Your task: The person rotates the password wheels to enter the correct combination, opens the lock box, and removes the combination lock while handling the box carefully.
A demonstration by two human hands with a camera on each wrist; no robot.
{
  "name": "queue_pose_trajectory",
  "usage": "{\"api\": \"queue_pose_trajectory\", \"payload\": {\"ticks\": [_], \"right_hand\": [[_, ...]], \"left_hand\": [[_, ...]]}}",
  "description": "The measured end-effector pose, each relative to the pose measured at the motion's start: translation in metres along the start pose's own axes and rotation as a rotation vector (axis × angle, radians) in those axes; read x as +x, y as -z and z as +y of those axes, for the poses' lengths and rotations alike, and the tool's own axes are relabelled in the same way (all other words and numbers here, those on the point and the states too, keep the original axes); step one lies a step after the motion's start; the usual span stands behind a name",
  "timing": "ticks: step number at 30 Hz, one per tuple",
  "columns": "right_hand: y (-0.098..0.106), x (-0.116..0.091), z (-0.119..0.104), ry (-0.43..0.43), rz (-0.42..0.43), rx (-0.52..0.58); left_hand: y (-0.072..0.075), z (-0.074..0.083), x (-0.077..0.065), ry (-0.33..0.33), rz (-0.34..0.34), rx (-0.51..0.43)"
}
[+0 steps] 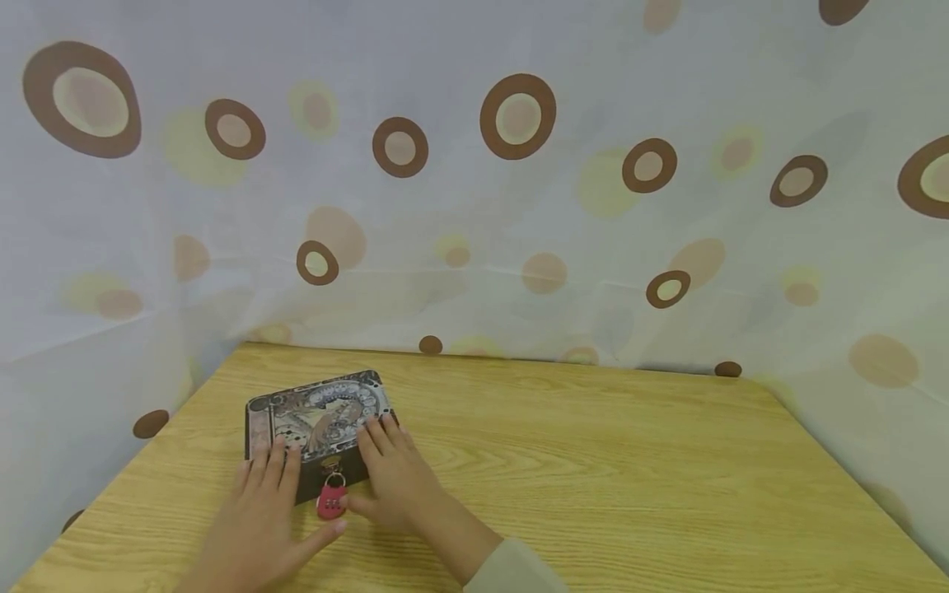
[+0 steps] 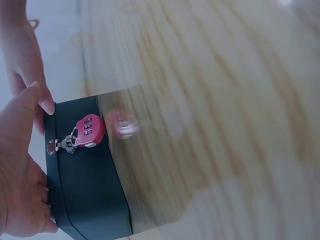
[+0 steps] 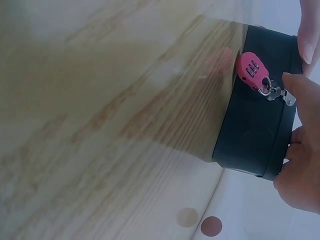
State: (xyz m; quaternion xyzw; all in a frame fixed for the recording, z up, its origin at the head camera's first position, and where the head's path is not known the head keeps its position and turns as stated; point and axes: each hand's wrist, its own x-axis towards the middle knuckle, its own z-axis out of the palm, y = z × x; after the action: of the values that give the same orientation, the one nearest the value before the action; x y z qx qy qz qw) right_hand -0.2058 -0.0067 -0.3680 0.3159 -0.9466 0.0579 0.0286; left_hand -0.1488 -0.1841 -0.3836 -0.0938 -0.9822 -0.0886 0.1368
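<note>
A dark metal box (image 1: 326,412) with an illustrated lid lies at the table's left side. A pink combination padlock (image 1: 330,504) with several number dials hangs from the latch (image 3: 287,97) on its front wall. My left hand (image 1: 255,519) rests its extended fingers on the lid's near left part, thumb pointing toward the padlock. On the right front corner of the lid lie the fingers of my right hand (image 1: 400,478); its thumb overlaps the padlock's edge in the head view. In the right wrist view, that thumb is close by the latch.
The box stands on a glossy wood-grain table (image 1: 593,461). A pale curtain (image 1: 460,206) with brown, peach and yellow dots encloses the table at the back and both sides.
</note>
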Motion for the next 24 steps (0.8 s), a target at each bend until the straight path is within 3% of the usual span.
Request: {"api": "queue_pose_trajectory", "payload": {"ticks": [24], "right_hand": [[-0.0002,-0.0014,0.0005,0.024,0.008,-0.058]], "left_hand": [[-0.0014,0.0009,-0.0003,-0.026,0.019,0.059]]}}
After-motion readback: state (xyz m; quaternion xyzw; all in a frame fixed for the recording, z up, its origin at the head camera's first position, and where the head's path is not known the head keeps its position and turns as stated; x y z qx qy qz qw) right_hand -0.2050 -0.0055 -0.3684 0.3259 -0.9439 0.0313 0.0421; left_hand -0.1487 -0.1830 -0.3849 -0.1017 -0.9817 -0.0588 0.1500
